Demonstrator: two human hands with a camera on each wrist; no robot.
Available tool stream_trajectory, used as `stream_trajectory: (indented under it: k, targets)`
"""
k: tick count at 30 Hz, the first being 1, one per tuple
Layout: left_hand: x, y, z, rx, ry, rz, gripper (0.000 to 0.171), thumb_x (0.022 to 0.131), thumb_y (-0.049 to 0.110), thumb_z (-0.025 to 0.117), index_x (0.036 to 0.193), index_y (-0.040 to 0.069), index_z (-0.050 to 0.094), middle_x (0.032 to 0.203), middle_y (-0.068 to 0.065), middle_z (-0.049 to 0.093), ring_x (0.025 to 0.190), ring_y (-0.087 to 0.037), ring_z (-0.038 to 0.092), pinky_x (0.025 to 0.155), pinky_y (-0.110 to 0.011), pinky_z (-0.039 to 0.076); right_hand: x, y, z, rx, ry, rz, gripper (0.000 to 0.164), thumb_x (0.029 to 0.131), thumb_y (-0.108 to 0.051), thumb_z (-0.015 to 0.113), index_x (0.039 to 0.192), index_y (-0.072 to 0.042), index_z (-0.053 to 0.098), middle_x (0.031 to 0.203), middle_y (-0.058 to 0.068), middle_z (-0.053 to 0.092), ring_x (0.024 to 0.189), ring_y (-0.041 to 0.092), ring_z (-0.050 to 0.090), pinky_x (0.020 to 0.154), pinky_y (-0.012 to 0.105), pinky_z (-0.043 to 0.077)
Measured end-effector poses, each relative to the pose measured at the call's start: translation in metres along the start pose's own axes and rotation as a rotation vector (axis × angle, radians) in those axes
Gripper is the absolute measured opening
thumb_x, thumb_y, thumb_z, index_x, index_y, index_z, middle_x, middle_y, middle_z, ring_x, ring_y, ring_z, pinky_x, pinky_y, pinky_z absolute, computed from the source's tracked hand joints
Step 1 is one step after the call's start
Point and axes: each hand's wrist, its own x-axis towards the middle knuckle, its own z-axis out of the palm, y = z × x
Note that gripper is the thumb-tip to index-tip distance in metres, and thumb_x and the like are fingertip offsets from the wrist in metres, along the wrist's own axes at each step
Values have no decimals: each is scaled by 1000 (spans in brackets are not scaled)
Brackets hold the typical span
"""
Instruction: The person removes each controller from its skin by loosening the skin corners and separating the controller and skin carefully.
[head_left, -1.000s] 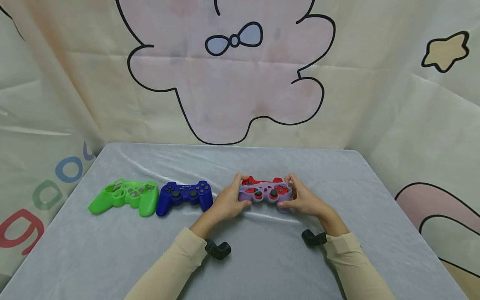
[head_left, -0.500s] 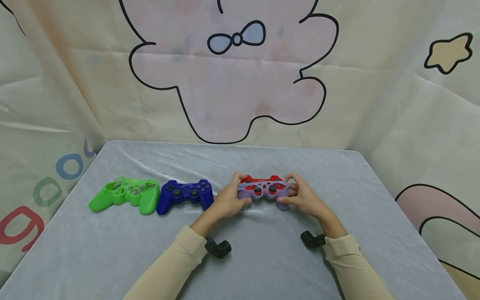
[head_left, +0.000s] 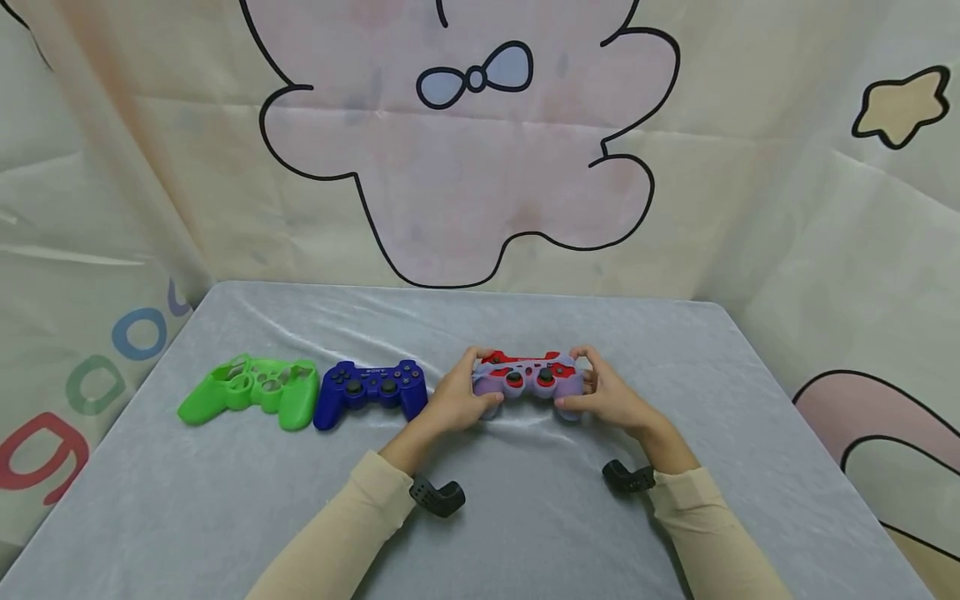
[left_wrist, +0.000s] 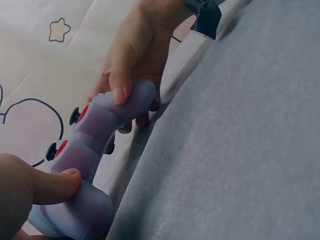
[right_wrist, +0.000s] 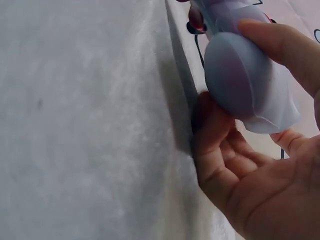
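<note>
A red game controller [head_left: 498, 358] sits in a pale purple silicone cover [head_left: 568, 385]; red shows along its top edge and through the cover's openings. My left hand [head_left: 456, 402] grips the left end, with its thumb pressing on the front of the cover. At the opposite end my right hand [head_left: 613, 402] holds the other grip, thumb in front and fingers behind. In the left wrist view the cover [left_wrist: 95, 125] wraps both handles, and dark thumbsticks stick out through red-edged holes. In the right wrist view curled fingers lie under the rounded purple handle [right_wrist: 240, 75].
A blue game controller [head_left: 369, 387] lies just left of my left hand. Beside it, farther left, is a green silicone controller cover [head_left: 251, 390]. All rest on a grey cloth-covered table [head_left: 517, 517], with a printed curtain [head_left: 720, 167] behind its far edge.
The purple cover has shifted slightly on the red controller and now lies more level, with more purple showing at its left handle. Both hands keep their hold in nearly the same place.
</note>
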Motion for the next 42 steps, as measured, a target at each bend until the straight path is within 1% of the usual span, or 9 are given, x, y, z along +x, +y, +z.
stream_trajectory:
  k: [4, 13, 22, 24, 27, 30, 33, 37, 42]
  targets:
    - [0, 1, -1, -39, -15, -10, 60, 91, 17, 75, 144, 22, 47, 152, -16, 48, 138, -36, 48, 112, -55, 39, -2, -2, -1, 33, 4, -7, 64, 87, -8, 77, 128, -7, 28, 69, -1, 43, 57, 5, 37, 54, 23, 34]
    - [1, -1, 0, -41, -13, -29, 61, 91, 18, 75, 145, 23, 46, 154, -16, 47, 143, -37, 44, 115, -57, 36, -2, -3, -1, 136, 2, -33, 48, 88, -3, 76, 112, -11, 34, 91, 2, 73, 71, 5, 60, 63, 21, 43]
    - [0, 0, 0, -51, -3, -41, 60, 91, 17, 75, 143, 22, 45, 152, -16, 48, 141, -35, 46, 115, -55, 36, -2, -2, 2, 118, 61, -70, 40, 86, -1, 77, 104, 0, 42, 79, 0, 67, 69, 4, 60, 59, 21, 47]
    - [1, -1, 1, -31, -2, -36, 60, 91, 17, 75, 143, 23, 46, 153, -16, 49, 142, -35, 45, 115, -55, 36, -2, -2, 2, 77, 58, -63, 41, 86, 0, 78, 102, 2, 41, 74, -1, 63, 64, 3, 55, 55, 20, 43]
    - [0, -1, 1, -4, -7, -33, 59, 92, 18, 75, 143, 24, 47, 153, -15, 49, 142, -35, 45, 116, -55, 36, -2, -2, 2, 37, 38, -28, 43, 86, -1, 77, 105, 2, 39, 84, 9, 67, 66, 4, 58, 56, 21, 42]
    - [-1, -1, 2, 6, -10, -32, 60, 92, 18, 75, 144, 25, 46, 154, -15, 48, 143, -35, 45, 116, -55, 35, -3, -4, 3, -63, 52, -24, 45, 90, -8, 75, 116, 2, 40, 115, 22, 65, 87, 16, 66, 69, 26, 49]
    - [-1, -2, 3, 18, -2, -16, 61, 92, 17, 75, 145, 25, 45, 154, -15, 48, 143, -36, 45, 117, -55, 35, -5, -10, 4, -183, 128, -95, 42, 97, -13, 68, 130, 2, 47, 137, 26, 55, 111, 32, 63, 86, 39, 54]
    - [-1, -2, 5, 67, 3, 27, 63, 93, 17, 74, 147, 26, 43, 154, -14, 48, 143, -36, 45, 116, -54, 37, -6, -21, 10, -339, 204, -232, 30, 101, -6, 58, 130, -2, 64, 133, 20, 63, 113, 36, 58, 90, 44, 51]
    - [-3, 0, 7, 132, 14, 59, 66, 93, 19, 74, 149, 26, 40, 153, -13, 51, 140, -35, 49, 114, -53, 40, -6, -29, 18, -550, 209, -337, 29, 95, 1, 64, 121, -6, 73, 115, 14, 70, 106, 32, 56, 89, 43, 42]
